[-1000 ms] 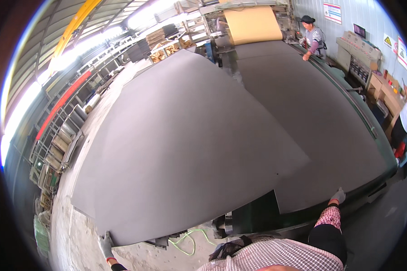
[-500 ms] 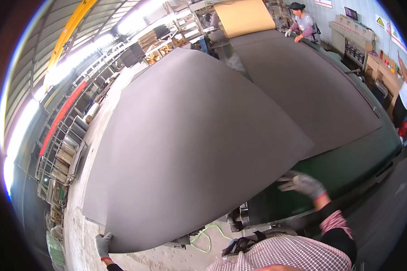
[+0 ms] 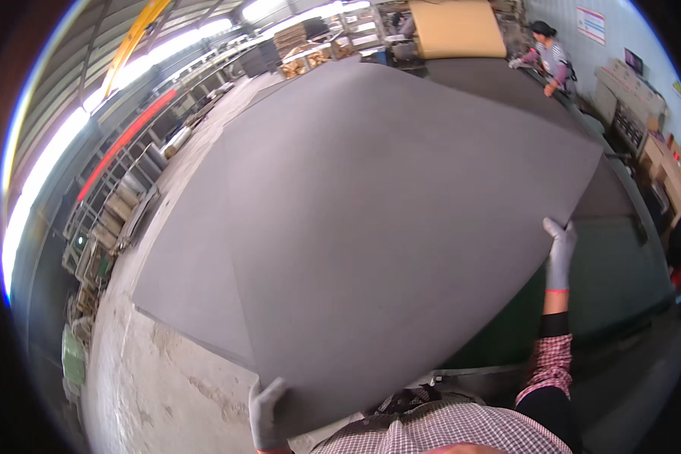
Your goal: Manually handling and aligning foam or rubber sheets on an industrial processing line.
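A large dark grey sheet (image 3: 401, 227) stretches across the middle, bowed upward, its right part above the green-topped table (image 3: 499, 325). My left hand (image 3: 267, 415), in a grey glove, grips its near left corner. Farther right and higher up, my right hand (image 3: 560, 246), also gloved, holds the sheet's right edge, with the fingers partly hidden at the edge. To the left, a second grey sheet (image 3: 189, 272) shows under the held one, low over the concrete floor. Another dark sheet (image 3: 473, 76) lies on the table, mostly covered.
At the table's far end a person (image 3: 548, 60) in a dark cap stands with hands at its edge. A tan sheet (image 3: 458, 30) hangs at the back. A machine cabinet (image 3: 628, 98) stands right; racks with rolls (image 3: 121, 204) line the left. Concrete floor (image 3: 159, 371) shows at left.
The held sheet has swung right over the table, covering more of the sheet there. My right hand has moved up and right and closed on its edge; my left hand has shifted right.
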`<control>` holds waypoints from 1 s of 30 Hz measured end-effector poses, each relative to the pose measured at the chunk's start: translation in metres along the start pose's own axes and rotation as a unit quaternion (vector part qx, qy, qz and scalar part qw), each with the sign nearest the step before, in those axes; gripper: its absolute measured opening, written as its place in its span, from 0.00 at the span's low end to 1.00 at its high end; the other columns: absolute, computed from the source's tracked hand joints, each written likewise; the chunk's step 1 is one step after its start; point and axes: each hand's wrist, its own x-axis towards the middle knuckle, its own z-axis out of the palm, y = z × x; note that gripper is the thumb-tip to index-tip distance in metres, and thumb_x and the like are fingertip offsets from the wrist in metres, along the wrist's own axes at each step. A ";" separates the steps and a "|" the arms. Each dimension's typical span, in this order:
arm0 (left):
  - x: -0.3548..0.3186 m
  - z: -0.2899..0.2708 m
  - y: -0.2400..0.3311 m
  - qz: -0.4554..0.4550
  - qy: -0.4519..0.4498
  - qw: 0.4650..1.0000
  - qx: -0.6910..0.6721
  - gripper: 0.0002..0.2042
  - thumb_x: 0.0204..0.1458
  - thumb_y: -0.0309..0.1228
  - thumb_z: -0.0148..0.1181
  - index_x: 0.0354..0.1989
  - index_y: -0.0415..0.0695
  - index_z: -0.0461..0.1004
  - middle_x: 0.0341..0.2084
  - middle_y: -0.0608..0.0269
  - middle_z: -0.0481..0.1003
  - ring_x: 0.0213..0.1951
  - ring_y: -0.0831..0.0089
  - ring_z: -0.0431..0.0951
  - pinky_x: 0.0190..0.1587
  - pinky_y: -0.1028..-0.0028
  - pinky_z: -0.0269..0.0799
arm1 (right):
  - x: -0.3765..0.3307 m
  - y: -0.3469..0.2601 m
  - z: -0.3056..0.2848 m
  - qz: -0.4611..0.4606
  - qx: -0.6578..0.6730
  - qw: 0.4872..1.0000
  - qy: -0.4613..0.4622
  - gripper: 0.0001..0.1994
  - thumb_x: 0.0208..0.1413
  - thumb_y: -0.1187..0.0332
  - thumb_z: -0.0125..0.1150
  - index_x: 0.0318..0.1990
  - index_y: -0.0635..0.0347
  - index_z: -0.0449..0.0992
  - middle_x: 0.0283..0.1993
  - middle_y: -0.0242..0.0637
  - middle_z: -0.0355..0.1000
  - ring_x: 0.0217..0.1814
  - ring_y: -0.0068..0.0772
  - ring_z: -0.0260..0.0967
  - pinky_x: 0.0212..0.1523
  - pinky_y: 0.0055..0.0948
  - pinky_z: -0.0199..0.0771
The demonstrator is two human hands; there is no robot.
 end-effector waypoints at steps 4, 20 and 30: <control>-0.019 0.026 0.000 0.031 -0.051 0.993 0.099 0.16 0.43 0.27 0.53 0.41 0.33 0.71 0.32 0.57 0.75 0.32 0.70 0.75 0.36 0.74 0.70 | -0.015 -0.077 -0.014 -0.040 0.045 0.998 -0.008 0.21 0.44 0.75 0.58 0.49 0.70 0.68 0.44 0.39 0.70 0.44 0.30 0.67 0.49 0.27 0.65; 0.100 0.229 -0.181 0.018 -0.340 0.940 -0.013 0.19 0.50 0.29 0.56 0.50 0.36 0.65 0.41 0.61 0.72 0.42 0.72 0.72 0.45 0.71 0.69 | -0.022 0.056 -0.200 -0.051 0.019 0.984 0.169 0.24 0.54 0.61 0.54 0.53 0.70 0.66 0.55 0.43 0.65 0.56 0.33 0.62 0.59 0.30 0.58; 0.044 0.156 -0.073 0.447 -0.326 0.801 0.229 0.22 0.43 0.24 0.62 0.50 0.41 0.69 0.43 0.56 0.73 0.48 0.64 0.72 0.50 0.68 0.67 | -0.068 0.237 -0.346 0.257 -0.117 0.896 0.341 0.15 0.37 0.76 0.60 0.36 0.78 0.74 0.37 0.46 0.73 0.34 0.39 0.69 0.38 0.37 0.71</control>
